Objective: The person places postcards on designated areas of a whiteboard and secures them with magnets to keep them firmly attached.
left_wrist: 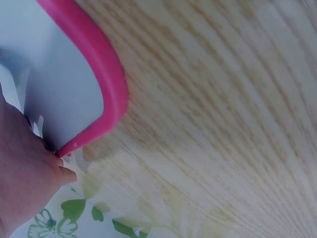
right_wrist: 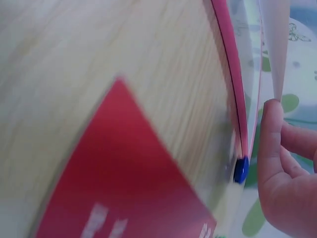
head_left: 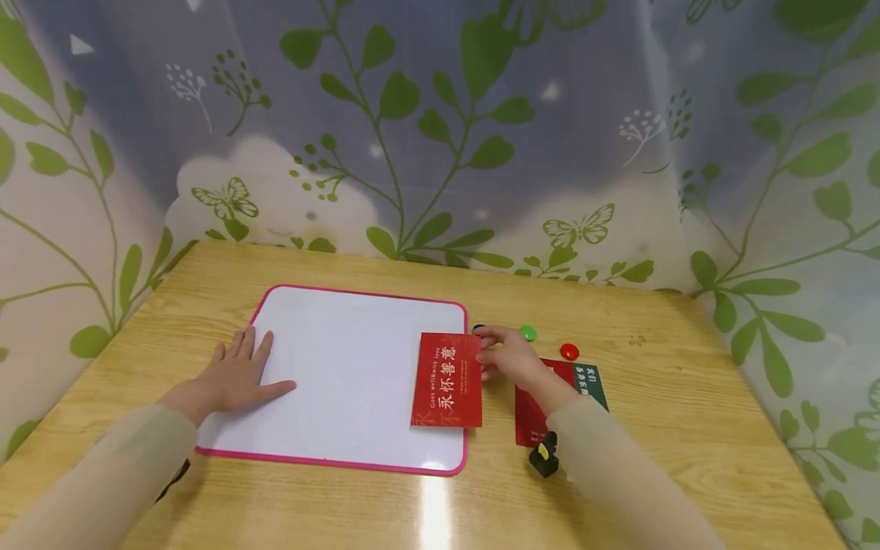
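Red card (head_left: 447,386) in the pinching right hand (head_left: 512,357), left hand (head_left: 235,374) flat and splayed on the whiteboard (head_left: 351,355).

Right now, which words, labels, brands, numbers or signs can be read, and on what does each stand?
"永怀善意": large white characters on the held red card, at the right hand.
"Goes well&with love": small line on that card, as best it reads.
Remaining small print there: too small to read.
Other red card: pale lettering, partly covered, too small or blurred to read.
Green piece beside it: Chinese characters, too small to read surely.
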Demonstrator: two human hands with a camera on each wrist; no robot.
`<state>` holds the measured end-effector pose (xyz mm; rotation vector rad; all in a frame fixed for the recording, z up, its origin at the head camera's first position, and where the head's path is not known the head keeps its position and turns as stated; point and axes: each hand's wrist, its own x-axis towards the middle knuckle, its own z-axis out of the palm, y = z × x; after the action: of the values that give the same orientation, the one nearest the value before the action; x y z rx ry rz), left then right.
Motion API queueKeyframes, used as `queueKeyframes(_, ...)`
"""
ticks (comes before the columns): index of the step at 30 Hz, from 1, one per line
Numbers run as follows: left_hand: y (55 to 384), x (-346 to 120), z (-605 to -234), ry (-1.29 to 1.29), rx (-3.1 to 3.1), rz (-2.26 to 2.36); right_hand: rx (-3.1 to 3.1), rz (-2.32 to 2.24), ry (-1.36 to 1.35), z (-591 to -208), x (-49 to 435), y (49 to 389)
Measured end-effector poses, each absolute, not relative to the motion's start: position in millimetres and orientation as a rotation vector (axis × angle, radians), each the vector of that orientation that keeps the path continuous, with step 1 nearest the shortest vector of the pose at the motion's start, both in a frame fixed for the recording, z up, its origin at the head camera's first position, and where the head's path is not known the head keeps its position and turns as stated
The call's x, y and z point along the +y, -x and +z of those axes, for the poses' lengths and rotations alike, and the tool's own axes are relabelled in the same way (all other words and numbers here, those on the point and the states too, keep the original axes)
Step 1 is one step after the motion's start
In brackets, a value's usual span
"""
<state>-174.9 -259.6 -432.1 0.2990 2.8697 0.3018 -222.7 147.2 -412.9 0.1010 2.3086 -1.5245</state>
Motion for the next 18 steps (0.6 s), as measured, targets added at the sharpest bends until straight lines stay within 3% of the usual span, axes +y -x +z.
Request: queueKeyframes(18, 174, -260, -429, -0.294, 2.857, 0.29, 2.318, -1.526, -0.139, -416, 107, 228)
